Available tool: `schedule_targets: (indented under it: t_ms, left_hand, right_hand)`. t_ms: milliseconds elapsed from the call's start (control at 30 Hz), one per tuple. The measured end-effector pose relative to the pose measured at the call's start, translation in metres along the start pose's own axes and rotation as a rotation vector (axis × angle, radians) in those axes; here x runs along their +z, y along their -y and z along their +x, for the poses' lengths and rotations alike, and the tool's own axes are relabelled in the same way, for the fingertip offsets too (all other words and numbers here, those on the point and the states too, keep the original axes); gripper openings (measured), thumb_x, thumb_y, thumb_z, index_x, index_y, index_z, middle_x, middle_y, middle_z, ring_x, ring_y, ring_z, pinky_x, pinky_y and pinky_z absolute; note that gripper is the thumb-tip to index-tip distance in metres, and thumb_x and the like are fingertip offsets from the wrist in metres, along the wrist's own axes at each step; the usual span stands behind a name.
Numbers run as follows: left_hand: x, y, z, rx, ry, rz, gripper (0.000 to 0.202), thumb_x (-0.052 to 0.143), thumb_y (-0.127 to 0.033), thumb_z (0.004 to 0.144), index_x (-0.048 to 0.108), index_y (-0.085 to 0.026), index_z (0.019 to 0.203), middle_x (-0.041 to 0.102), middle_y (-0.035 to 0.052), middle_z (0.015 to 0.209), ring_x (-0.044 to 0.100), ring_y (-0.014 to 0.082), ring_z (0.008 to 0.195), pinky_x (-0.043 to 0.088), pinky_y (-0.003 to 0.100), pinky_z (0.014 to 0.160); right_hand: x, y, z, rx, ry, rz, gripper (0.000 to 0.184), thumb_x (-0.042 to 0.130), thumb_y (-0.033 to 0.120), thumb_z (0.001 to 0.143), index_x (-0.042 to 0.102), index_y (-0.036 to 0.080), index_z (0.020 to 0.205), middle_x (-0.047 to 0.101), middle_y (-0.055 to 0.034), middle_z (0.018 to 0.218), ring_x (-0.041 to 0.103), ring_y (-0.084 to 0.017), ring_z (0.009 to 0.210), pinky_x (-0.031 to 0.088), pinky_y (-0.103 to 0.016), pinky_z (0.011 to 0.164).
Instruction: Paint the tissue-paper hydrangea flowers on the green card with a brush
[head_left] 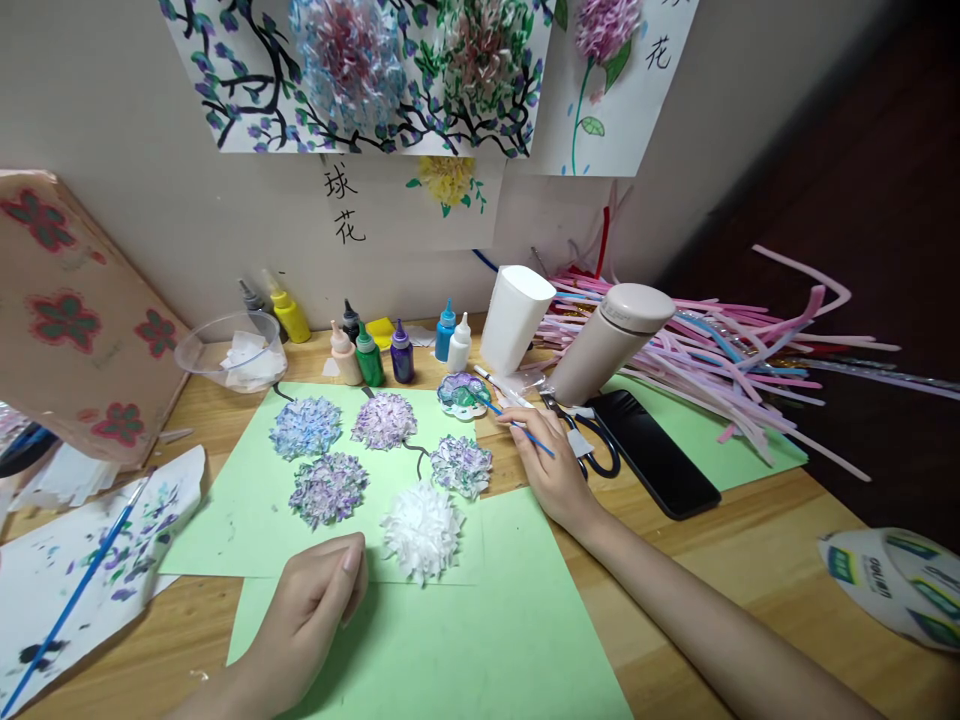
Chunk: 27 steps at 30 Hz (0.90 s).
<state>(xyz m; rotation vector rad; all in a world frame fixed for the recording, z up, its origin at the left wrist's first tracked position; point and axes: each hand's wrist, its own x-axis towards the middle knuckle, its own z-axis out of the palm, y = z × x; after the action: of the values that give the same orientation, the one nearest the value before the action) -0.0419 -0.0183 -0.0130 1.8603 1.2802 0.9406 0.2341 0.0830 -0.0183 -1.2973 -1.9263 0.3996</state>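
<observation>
At bottom centre, we see green paper [457,655] reaching the frame's edge, with room to move below a white paper flower [424,532]; right of centre, a phone [656,455] and scissors [614,446] border the right hand [556,470], which pinches a blue brush [540,446], its tip at the paint-smeared palette [462,394], up and left of the hand; at lower left of centre, the left hand [319,600] curls into a fist

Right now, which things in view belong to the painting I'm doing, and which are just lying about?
Likely in the job:
blue paintbrush in your right hand
paint palette at its tip
squeeze bottles
white flower
coloured flowers

Probably just lying about:
black phone
scissors
lidded tumbler
fuzzy craft stems
</observation>
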Motion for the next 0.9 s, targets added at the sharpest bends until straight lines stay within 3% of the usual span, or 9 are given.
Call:
schedule_targets:
  t_ms: [233, 467, 900]
  left_hand:
    - [-0.0001, 0.0002, -0.0002, -0.012, 0.006, -0.003, 0.049, 0.024, -0.029, 0.099, 0.036, -0.019, 0.053, 0.04, -0.0025, 0.05, 0.039, 0.0099, 0.045, 0.031, 0.024, 0.048]
    - [0.0001, 0.0014, 0.0002, 0.003, 0.0, 0.0, 0.049, 0.024, -0.027, 0.099, 0.035, -0.019, 0.053, 0.04, -0.0026, 0.05, 0.039, 0.0097, 0.045, 0.031, 0.024, 0.048]
    - [0.0, 0.0004, -0.0003, 0.01, 0.003, -0.007, 0.048, 0.024, -0.025, 0.1, 0.035, -0.018, 0.054, 0.039, -0.0029, 0.05, 0.039, 0.0095, 0.046, 0.031, 0.023, 0.049]
  right_hand:
    - [-0.0003, 0.0002, -0.0012, 0.001, 0.028, 0.006, 0.023, 0.036, 0.028, 0.097, 0.058, 0.027, 0.104, 0.066, -0.0035, 0.107, 0.053, -0.022, 0.107, 0.04, -0.04, 0.091]
    - [-0.0008, -0.0004, -0.0007, 0.02, -0.028, 0.01, 0.025, 0.034, 0.028, 0.097, 0.058, 0.026, 0.105, 0.065, -0.0045, 0.108, 0.053, -0.023, 0.107, 0.04, -0.04, 0.092]
    - [-0.0002, 0.0006, -0.0004, 0.022, 0.034, -0.008, 0.024, 0.035, 0.03, 0.097, 0.058, 0.027, 0.102, 0.067, -0.003, 0.107, 0.054, -0.023, 0.106, 0.038, -0.04, 0.09]
